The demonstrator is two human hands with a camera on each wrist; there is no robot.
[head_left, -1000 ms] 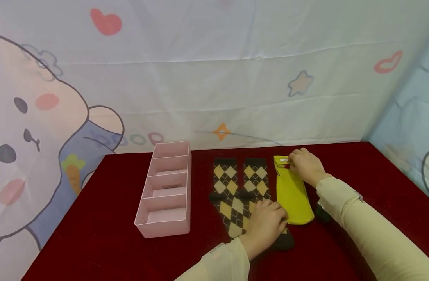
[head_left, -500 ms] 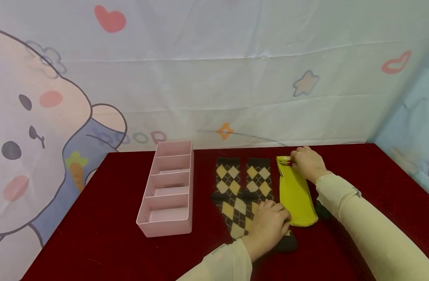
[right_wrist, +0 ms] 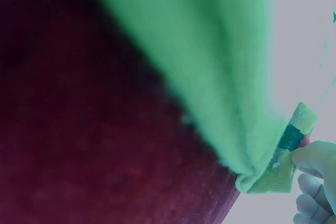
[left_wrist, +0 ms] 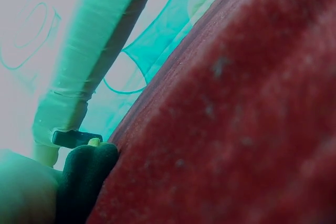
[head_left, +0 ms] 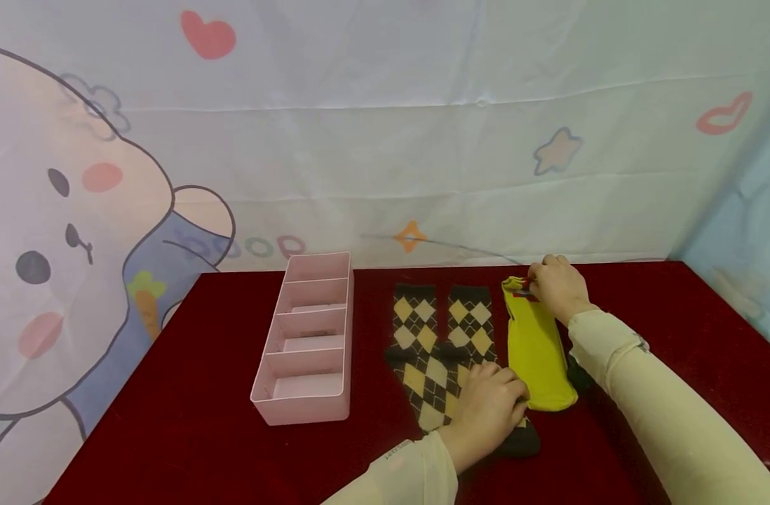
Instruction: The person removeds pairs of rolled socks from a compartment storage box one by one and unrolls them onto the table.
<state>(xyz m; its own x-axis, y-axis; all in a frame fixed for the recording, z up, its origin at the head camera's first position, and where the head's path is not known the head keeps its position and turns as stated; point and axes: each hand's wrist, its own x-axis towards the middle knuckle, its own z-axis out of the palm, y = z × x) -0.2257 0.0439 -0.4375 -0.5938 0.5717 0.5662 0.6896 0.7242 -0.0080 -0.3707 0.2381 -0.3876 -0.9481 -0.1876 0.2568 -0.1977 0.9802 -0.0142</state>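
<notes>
In the head view a yellow sock lies lengthwise at the right of the table. My right hand pinches its cuff at the far end. A red and dark label shows beside the thumb in the right wrist view, where the sock's cloth slopes up toward the hand. My left hand rests with bent fingers on the foot of the argyle socks, right at the yellow sock's near left edge; its fingertips are partly hidden. A dark toe bulges beside that hand in the left wrist view.
A pink organizer box with several compartments stands left of the socks. A dark green piece of cloth shows partly under the right forearm. The dark red tablecloth reaches back to a printed curtain.
My right hand has moved slightly away toward the back, and the yellow cuff has turned up a little in its fingers. The left hand stays on the argyle socks. The head view has shifted slightly.
</notes>
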